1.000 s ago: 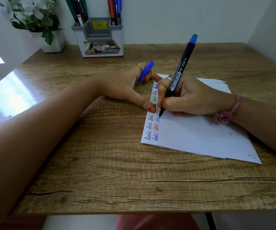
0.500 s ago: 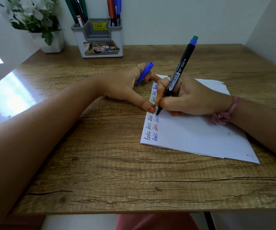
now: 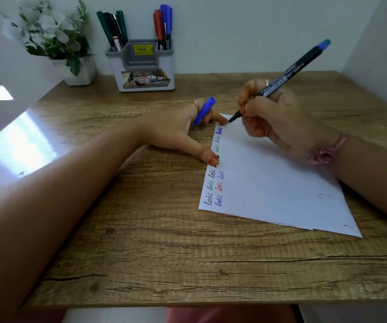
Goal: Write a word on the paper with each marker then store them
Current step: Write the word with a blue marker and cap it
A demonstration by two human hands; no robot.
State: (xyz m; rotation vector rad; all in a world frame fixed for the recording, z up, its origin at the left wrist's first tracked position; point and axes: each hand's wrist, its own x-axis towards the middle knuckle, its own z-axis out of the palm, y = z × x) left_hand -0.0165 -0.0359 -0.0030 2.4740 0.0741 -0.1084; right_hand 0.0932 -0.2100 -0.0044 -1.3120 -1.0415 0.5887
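A white sheet of paper (image 3: 281,183) lies on the wooden desk, with the same word written several times in black, green, red and blue along its left edge. My right hand (image 3: 278,120) grips an uncapped blue marker (image 3: 288,73), its tip lifted near the paper's top left corner. My left hand (image 3: 178,134) holds the blue cap (image 3: 203,111) between its fingers, and its thumb presses on the paper's left edge.
A grey and white marker holder (image 3: 141,68) stands at the back of the desk (image 3: 141,241) with green, black, red and blue markers in it. A potted plant (image 3: 71,54) sits to its left. White walls close in both sides.
My right hand has lifted the marker off the paper and moved it up and away toward the sheet's top corner. The left hand stays in place.
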